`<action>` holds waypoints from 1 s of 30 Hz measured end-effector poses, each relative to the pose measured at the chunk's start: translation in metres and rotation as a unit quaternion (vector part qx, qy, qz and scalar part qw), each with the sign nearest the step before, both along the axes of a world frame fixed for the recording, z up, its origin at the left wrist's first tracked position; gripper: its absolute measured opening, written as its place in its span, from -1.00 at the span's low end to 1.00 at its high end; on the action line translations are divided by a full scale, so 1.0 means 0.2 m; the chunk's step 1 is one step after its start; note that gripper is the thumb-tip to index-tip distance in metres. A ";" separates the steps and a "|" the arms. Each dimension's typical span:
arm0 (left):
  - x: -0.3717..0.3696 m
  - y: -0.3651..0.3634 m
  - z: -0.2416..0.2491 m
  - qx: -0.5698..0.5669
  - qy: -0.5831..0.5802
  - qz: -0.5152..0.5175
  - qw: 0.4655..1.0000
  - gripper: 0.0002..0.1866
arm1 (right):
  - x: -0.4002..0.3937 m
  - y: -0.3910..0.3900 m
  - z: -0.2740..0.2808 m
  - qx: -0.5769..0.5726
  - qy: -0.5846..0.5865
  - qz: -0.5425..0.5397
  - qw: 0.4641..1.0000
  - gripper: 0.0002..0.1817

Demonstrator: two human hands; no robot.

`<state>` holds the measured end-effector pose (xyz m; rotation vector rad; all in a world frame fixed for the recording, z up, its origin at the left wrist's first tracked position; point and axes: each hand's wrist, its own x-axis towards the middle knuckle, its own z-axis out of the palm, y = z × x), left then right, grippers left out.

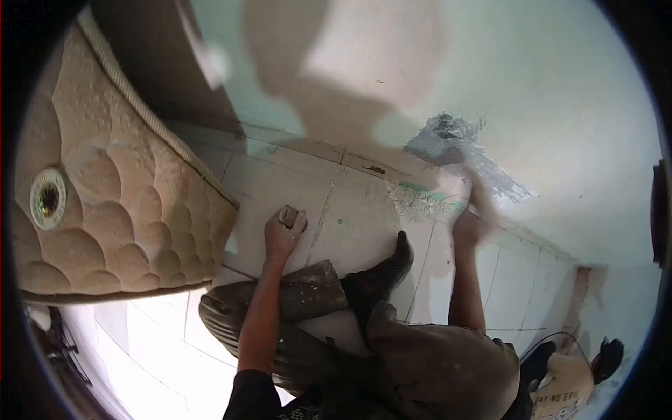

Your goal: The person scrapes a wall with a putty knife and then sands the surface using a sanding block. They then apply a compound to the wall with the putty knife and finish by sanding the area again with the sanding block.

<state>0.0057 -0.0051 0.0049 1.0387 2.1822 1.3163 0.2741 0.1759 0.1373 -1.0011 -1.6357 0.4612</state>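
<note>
My left hand [282,236] is closed near the floor, left of my boot. Its fingers wrap round a small grey-brown blocky piece [288,216] whose kind I cannot make out. My right hand [470,229] is raised at the wall, smeared by motion, and grips a thin scraper-like tool [467,180]. The tool's blurred end reaches toward a rough grey patch [448,136] where the green paint is off. Below that patch, pale flakes and crumbs [423,201] lie along the wall's foot.
A quilted mattress [126,210] leans at the left. My dark boot [381,280] rests on the tiled floor [280,178]. Another person [565,381] is low at the right, beside a cable. My head's shadow falls on the wall [546,84].
</note>
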 end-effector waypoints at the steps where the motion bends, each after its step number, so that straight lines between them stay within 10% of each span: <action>1: 0.00 0.00 0.00 0.001 -0.014 0.015 1.000 -0.70 | -0.04 0.08 -0.20 0.089 -0.192 0.005 0.977 -0.71; 3: 0.00 0.00 -0.02 0.004 -0.015 0.009 1.000 -0.70 | -0.14 0.11 -0.58 -0.038 -0.345 0.028 0.937 -0.62; 6: 0.00 -0.01 0.00 0.014 -0.015 0.001 1.000 -0.73 | -0.11 -0.04 -0.62 -0.055 -0.245 0.067 0.966 -0.70; 11: 0.03 -0.04 0.05 -0.040 0.333 -0.094 0.937 -0.73 | 0.03 -0.08 -0.43 -0.107 -0.096 0.035 0.989 -0.81; 30: 0.03 -0.01 0.01 -0.014 0.099 -0.040 0.994 -0.80 | -0.08 0.14 -0.30 0.152 -0.057 -0.012 0.987 -0.73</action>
